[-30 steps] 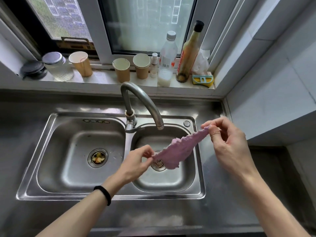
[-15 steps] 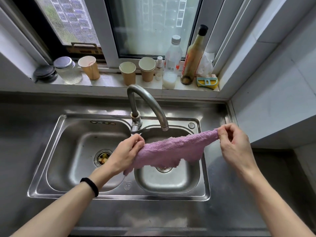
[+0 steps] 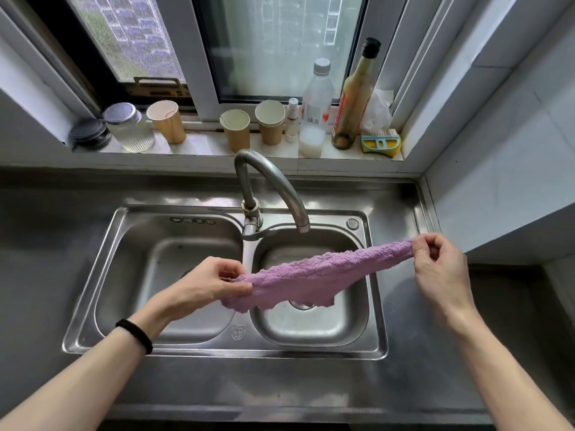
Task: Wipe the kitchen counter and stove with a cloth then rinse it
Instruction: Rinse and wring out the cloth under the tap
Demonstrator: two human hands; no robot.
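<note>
Nearest, the steel counter (image 3: 280, 384) is running along the front edge, and both forearms are reaching over it toward the double sink (image 3: 217, 348). A black band (image 3: 134, 335) is sitting on the left wrist.

The left hand (image 3: 214, 284) is pinching one end of the purple cloth (image 3: 317, 275) between thumb and curled fingers, while the right hand (image 3: 438, 269) is pinching the other end between thumb and fingertips. A second ago the cloth was hanging bunched and short between hands held closer together. Now it is being drawn out into a long band, sagging in the middle, with the hands well apart.

The cloth is hanging in the air above the right basin (image 3: 311, 328), just under the spout of the faucet (image 3: 273, 181). No water is showing from it.

Judging by this, the person is opening the cloth out — whether for rinsing or for wiping, the view is not telling. The stove is not showing here.

Farthest, paper cups (image 3: 236, 129) and a brush (image 3: 381, 145) are standing on the windowsill (image 3: 199, 147).
</note>
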